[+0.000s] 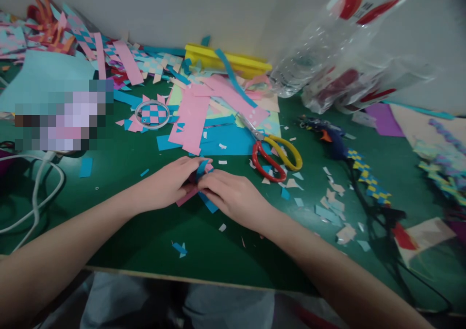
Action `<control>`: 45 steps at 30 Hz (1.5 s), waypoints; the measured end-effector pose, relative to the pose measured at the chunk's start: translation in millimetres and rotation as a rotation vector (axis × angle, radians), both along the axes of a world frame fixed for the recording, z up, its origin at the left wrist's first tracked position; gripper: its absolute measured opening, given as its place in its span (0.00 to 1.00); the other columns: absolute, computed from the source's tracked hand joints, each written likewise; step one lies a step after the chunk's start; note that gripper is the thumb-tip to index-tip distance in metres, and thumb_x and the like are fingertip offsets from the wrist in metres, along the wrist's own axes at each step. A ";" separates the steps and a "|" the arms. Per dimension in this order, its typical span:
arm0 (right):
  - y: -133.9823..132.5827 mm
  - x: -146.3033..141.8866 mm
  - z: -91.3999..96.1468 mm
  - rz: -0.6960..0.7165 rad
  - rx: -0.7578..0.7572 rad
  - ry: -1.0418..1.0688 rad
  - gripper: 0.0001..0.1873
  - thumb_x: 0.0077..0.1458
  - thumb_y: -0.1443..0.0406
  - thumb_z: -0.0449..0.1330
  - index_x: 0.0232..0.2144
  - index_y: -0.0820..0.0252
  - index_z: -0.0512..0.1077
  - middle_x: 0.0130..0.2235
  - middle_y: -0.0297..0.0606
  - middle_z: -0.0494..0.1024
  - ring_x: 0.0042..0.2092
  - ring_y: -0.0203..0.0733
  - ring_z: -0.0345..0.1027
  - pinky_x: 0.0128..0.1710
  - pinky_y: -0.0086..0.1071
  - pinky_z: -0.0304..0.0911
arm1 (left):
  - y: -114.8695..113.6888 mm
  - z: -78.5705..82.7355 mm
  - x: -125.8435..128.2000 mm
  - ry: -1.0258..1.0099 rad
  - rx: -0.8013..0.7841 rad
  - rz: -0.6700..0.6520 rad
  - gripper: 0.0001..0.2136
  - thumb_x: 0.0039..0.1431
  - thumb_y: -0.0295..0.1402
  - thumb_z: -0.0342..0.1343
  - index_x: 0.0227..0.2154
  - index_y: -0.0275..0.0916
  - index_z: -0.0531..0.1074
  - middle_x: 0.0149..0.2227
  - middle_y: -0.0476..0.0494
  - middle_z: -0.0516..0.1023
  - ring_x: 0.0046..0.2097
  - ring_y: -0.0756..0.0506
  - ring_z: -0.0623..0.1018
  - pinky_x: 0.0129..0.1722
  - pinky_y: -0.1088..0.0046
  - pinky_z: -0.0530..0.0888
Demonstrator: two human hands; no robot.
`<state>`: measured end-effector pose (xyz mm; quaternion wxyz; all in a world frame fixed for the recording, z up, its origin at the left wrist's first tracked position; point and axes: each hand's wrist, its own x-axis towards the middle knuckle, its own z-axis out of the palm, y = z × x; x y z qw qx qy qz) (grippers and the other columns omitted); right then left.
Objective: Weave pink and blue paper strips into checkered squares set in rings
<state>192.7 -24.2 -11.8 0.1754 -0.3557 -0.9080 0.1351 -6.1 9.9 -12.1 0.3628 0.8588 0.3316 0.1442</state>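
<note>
Forearms (98,222) angled inward, hands (165,181) together — fingers (208,179) curled

Clutter rings a smooth green tabletop (255,263).
A clear, ribbed plastic bottle (300,59) sits between one and two o'clock, a long yellow plastic-looking holder (229,60) at twelve, a spiky orange piece (45,34) at ten, a looped white cable (35,200) at nine, a blue-and-yellow woven strip (369,176) at three.

Stretches as a green worktop (136,251) beneath left grip (174,179) and right grip (233,193); carries a blue sheet (236,143) beyond both, paper scraps (329,215) to their right, white cable (35,207) leftward.
</note>
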 end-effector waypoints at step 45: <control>7.1 7.8 -7.8 0.196 0.423 -0.084 0.12 0.60 0.73 0.47 0.27 0.61 0.65 0.33 0.38 0.78 0.30 0.37 0.66 0.29 0.31 0.61 | -0.9 -5.5 -1.3 -0.095 -0.096 0.005 0.27 0.55 0.17 0.48 0.57 0.41 0.57 0.53 0.38 0.67 0.53 0.45 0.72 0.53 0.62 0.71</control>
